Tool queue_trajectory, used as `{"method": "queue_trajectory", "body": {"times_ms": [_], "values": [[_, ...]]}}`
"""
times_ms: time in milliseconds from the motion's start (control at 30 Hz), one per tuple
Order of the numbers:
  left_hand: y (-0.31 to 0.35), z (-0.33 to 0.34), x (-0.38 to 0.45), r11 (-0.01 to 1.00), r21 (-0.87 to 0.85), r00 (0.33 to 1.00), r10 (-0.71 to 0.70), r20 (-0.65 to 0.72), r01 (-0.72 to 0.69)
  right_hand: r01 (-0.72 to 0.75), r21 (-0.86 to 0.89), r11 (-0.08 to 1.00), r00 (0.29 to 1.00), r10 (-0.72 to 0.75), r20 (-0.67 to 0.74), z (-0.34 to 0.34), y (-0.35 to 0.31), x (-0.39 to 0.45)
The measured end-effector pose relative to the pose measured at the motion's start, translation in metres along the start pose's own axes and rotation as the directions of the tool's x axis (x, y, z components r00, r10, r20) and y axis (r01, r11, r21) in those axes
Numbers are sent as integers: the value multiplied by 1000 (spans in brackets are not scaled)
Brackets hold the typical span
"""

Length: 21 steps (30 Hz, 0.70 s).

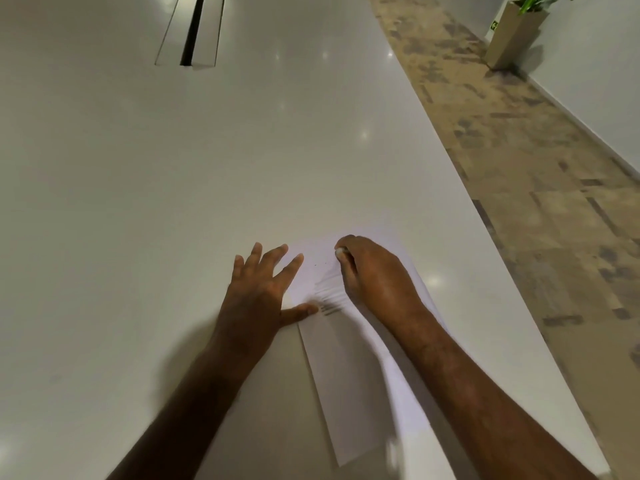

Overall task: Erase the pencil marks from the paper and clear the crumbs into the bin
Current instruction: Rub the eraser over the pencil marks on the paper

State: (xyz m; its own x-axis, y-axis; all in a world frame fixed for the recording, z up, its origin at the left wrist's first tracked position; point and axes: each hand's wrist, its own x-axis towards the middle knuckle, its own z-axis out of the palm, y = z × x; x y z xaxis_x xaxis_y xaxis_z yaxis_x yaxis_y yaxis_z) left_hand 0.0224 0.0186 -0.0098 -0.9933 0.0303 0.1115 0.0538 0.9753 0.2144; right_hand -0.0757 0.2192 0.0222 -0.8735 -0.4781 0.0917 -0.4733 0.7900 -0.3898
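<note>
A white sheet of paper point(346, 386) lies on the white table point(173, 202) near its right edge. Grey pencil marks point(329, 299) streak across the sheet between my hands, darkest beside my left thumb. A few dark crumbs point(320, 265) dot the paper above them. My left hand point(259, 292) lies flat with spread fingers, pressing the paper's left edge. My right hand point(374, 271) is curled on the sheet and grips a small pale eraser point(341, 251), of which only the tip shows. No bin is in view.
The table's right edge runs diagonally past the paper, with patterned brown floor point(519, 168) beyond. A cable slot point(194, 32) is set into the table at the far end. A tall beige planter point(512, 32) stands by the wall at top right.
</note>
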Motion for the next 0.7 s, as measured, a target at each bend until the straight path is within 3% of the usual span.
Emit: {"method": "queue_trajectory", "body": {"times_ms": [200,400,567,700], "values": [[1,-1,0,1000,-8,1000,-4,-14,4,66,8,998,995,-67,68,4,-5,-13],[2,-1,-1,1000,-9,1000,7,-30,-7,20,64,998,1000,-19,-25,-4,12,2],[0,2,0,1000,-13,999,19,-50,-20,100,42,994,994,-101,28,3,2,-20],[-2,3,-2,999,-39,998,17,-63,-19,69,22,997,998,-68,-17,-3,11,-4]]}}
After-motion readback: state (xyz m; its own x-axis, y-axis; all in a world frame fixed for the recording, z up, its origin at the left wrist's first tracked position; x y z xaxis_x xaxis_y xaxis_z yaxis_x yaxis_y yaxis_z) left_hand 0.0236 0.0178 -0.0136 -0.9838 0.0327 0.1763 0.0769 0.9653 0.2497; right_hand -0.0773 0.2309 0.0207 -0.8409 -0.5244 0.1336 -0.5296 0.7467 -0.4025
